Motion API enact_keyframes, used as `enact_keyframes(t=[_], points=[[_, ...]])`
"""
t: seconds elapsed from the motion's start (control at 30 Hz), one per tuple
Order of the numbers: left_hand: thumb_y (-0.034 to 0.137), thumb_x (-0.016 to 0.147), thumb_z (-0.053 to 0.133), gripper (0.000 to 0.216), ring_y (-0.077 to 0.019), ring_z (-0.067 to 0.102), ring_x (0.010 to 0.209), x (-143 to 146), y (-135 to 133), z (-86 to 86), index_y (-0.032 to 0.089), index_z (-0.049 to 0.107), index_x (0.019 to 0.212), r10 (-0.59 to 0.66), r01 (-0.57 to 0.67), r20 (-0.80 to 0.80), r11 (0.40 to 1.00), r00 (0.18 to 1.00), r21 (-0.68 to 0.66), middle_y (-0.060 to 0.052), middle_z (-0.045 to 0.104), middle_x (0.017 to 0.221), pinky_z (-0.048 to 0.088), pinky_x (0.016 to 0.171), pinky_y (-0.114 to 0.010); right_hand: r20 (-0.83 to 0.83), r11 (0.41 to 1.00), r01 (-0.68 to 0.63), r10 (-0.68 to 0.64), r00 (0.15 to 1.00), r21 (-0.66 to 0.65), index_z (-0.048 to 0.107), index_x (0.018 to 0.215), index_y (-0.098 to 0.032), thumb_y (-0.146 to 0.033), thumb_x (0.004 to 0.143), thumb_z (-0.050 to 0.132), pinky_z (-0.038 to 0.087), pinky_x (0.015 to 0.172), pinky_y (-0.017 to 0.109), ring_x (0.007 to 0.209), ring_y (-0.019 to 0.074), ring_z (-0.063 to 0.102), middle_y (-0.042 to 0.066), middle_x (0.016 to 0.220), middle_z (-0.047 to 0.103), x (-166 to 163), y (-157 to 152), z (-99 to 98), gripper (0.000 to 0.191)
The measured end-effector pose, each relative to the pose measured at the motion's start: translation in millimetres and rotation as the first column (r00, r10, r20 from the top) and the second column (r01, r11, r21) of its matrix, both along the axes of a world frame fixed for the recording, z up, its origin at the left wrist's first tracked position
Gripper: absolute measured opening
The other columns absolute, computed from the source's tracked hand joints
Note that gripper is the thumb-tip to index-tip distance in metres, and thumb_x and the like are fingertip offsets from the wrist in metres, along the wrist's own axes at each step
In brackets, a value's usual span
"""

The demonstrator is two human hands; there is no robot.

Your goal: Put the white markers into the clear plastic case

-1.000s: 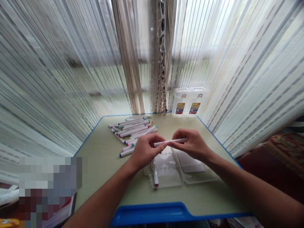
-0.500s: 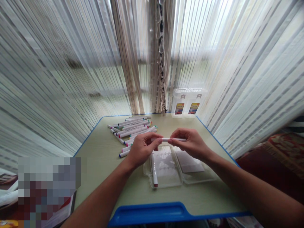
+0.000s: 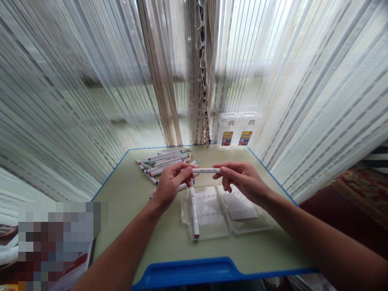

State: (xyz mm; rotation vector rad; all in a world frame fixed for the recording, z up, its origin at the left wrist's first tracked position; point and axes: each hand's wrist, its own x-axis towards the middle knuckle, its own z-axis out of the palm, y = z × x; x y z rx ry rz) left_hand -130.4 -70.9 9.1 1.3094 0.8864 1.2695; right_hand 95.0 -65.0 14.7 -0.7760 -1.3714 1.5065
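The left hand (image 3: 171,182) pinches the left end of a white marker (image 3: 206,170) between thumb and fingers, and the right hand (image 3: 242,176) grips its right end the same way. The held marker is in the air just beyond the far edge of an open clear case (image 3: 212,226), its long axis nearly level and running crosswise to the case's hinge; the fingers cover both ends, so which one is the tip cannot be told. Small dark print runs along its barrel, too fine to read. Inside the case, along the left wall, a second marker (image 3: 195,212) lies lengthwise, its dark red end toward the case's near edge. A white sheet (image 3: 242,208) sits in the case's right half. Beyond the case to the left, a pile of markers (image 3: 169,160) with coloured ends lies on the table (image 3: 121,226), most of them slanting crosswise. Beyond the case on its far side stand two clear boxes (image 3: 228,125), each with a yellow, red and blue label (image 3: 227,138) whose wording is illegible.
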Motion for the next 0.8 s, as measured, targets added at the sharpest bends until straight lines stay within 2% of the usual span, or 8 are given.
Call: enact_keyframes(t=[0.2,0.5,0.67,0.8], points=[[0.03,0.084,0.066,0.02,-0.0108,0.058,0.056,0,-1,0.2,0.012,0.072,0.092,-0.02,0.025,0.088,0.998,0.996,-0.052,-0.004,0.069,0.07,0.047,0.054,-0.023,-0.141,0.997,-0.024,0.013,0.99,-0.08,0.075,0.102,-0.014,-0.032,0.082,0.072,0.047,0.042,0.021,0.046,0.012,0.063,0.011,0.079,0.076,1,2,1.3,0.028],[0.03,0.089,0.061,0.029,-0.0127,0.06,0.06,0,-6,3.0,0.008,0.07,0.106,-0.11,0.115,0.16,0.993,0.981,-0.021,-0.013,0.074,0.083,0.045,0.059,-0.025,-0.171,0.987,0.042,-0.069,0.983,-0.154,0.075,0.093,-0.011,-0.034,0.079,0.073,0.049,0.04,0.019,0.045,0.0124,0.065,0.01,0.076,0.076,2,7,3.6,0.027],[0.028,0.087,0.063,0.032,-0.0131,0.06,0.061,1,-10,6.7,0.009,0.069,0.113,-0.178,0.183,0.196,0.983,0.964,-0.004,-0.015,0.074,0.091,0.045,0.062,-0.027,-0.166,0.978,0.069,-0.103,0.981,-0.199,0.074,0.09,-0.011,-0.034,0.08,0.072,0.049,0.038,0.018,0.043,0.0118,0.064,0.01,0.074,0.076,3,8,4.0,0.025],[0.028,0.087,0.064,0.035,-0.0136,0.06,0.063,0,-11,7.8,0.01,0.068,0.116,-0.183,0.187,0.181,0.982,0.966,-0.008,-0.016,0.074,0.094,0.046,0.064,-0.029,-0.158,0.973,0.082,-0.118,0.98,-0.217,0.074,0.089,-0.011,-0.033,0.081,0.07,0.048,0.037,0.017,0.044,0.0114,0.064,0.009,0.074,0.076,3,8,4.2,0.024]])
